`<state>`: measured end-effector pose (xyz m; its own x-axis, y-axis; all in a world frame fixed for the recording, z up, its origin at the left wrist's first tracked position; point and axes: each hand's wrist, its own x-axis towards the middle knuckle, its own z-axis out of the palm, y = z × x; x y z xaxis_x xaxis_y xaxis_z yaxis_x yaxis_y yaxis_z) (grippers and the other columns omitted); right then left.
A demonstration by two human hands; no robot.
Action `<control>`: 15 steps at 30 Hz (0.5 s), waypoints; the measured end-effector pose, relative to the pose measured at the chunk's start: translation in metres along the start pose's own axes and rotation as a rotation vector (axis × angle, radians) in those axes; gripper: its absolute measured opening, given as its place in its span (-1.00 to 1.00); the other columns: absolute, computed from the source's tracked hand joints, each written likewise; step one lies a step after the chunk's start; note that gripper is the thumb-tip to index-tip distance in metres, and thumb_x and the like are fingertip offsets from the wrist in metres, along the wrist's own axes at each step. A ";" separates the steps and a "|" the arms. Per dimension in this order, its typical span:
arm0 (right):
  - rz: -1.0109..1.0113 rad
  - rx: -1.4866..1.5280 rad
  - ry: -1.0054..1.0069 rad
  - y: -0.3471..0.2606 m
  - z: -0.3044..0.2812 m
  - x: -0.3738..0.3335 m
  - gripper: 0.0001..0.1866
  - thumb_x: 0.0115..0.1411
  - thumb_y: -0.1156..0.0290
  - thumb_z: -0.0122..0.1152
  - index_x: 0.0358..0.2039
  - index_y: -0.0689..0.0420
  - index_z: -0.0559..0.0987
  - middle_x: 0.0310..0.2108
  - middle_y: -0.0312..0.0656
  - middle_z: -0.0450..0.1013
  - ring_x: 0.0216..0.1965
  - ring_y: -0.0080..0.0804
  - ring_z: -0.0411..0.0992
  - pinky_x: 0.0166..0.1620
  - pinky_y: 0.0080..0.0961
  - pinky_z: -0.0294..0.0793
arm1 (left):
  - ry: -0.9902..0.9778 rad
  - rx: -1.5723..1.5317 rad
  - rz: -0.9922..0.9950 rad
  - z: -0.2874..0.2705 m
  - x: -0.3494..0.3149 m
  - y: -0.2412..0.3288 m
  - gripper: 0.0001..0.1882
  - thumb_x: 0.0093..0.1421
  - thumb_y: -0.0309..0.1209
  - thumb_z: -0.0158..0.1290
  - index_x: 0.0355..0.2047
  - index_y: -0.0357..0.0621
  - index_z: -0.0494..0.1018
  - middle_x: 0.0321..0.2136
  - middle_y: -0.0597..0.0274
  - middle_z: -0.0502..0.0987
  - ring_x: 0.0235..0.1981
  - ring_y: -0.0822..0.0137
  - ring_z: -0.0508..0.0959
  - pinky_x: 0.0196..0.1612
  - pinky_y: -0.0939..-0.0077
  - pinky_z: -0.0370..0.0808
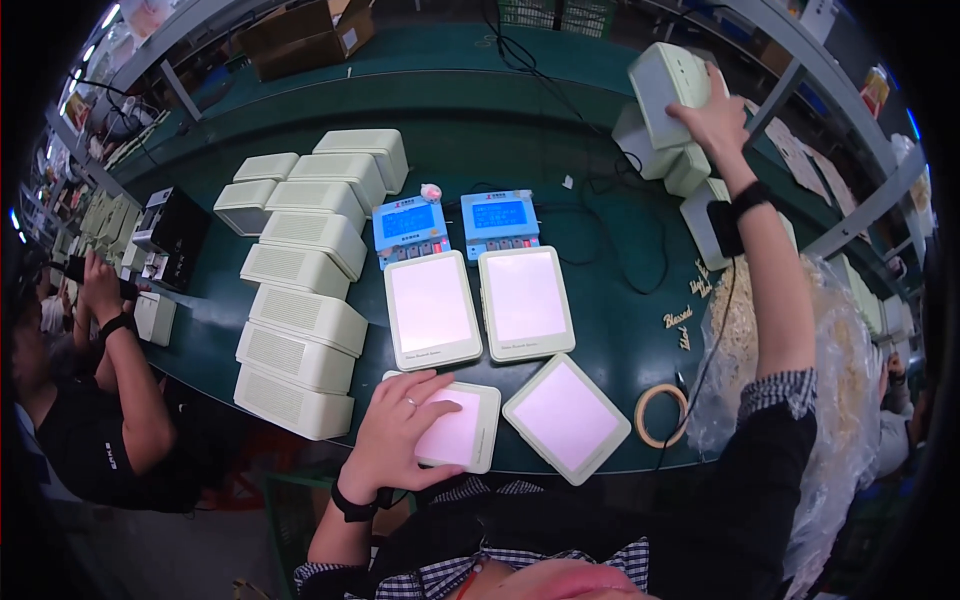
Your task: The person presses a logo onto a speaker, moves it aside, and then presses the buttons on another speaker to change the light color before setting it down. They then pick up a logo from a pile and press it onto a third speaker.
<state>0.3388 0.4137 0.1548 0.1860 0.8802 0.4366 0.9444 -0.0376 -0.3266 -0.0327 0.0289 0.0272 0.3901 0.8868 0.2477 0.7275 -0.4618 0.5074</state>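
Observation:
My left hand (388, 435) grips a cream device with a glowing pinkish-white panel (481, 430) at the table's near edge, fingers across its face and thumb along the lower side. Stretched to the far right, my right hand (718, 122) is closed round a cream box-shaped device (658, 98). That box is tilted above other cream devices (688, 170). A tilted lit panel (567, 420) lies to the right of my left hand. Two more lit panels, one on the left (433, 305) and one on the right (527, 300), rest against two blue display testers (412, 225).
Stacked cream devices (305, 310) fill the left of the green table (610, 300). A tape roll (661, 415), wooden word cutouts (680, 318) and a plastic bag of wooden pieces (735, 330) lie right. Cables cross the back. A co-worker (100, 400) sits at left.

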 end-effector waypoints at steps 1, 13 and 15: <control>-0.030 -0.119 0.048 -0.013 0.010 0.006 0.06 -0.20 0.00 0.38 0.36 -0.01 0.21 0.14 0.13 0.36 0.14 0.06 0.36 0.17 -0.09 0.33 | -0.006 -0.015 -0.009 0.000 0.000 0.000 -0.32 -0.24 0.01 0.35 -0.11 -0.03 0.52 0.15 0.11 0.43 0.15 0.00 0.38 0.20 0.07 0.24; 0.029 -0.179 -0.211 -0.058 0.184 0.027 -0.06 -0.12 -0.34 0.25 0.24 -0.08 0.43 0.26 0.14 0.24 0.26 0.12 0.22 0.20 0.14 0.20 | -0.051 -0.037 -0.098 0.000 0.002 0.002 -0.35 -0.26 0.02 0.35 -0.15 -0.02 0.53 0.14 0.17 0.46 0.14 0.06 0.41 0.18 0.11 0.24; 0.055 -0.204 -0.326 -0.056 0.183 0.040 -0.04 -0.13 -0.34 0.25 0.23 -0.04 0.44 0.25 0.13 0.26 0.27 0.10 0.23 0.23 0.08 0.21 | -0.063 -0.048 -0.089 0.001 0.005 0.002 -0.35 -0.26 0.02 0.35 -0.16 -0.03 0.53 0.14 0.17 0.47 0.13 0.05 0.41 0.17 0.11 0.24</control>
<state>0.2441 0.5378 0.0371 0.1728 0.9773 0.1228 0.9761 -0.1532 -0.1540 -0.0288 0.0327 0.0290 0.3605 0.9209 0.1483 0.7339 -0.3782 0.5643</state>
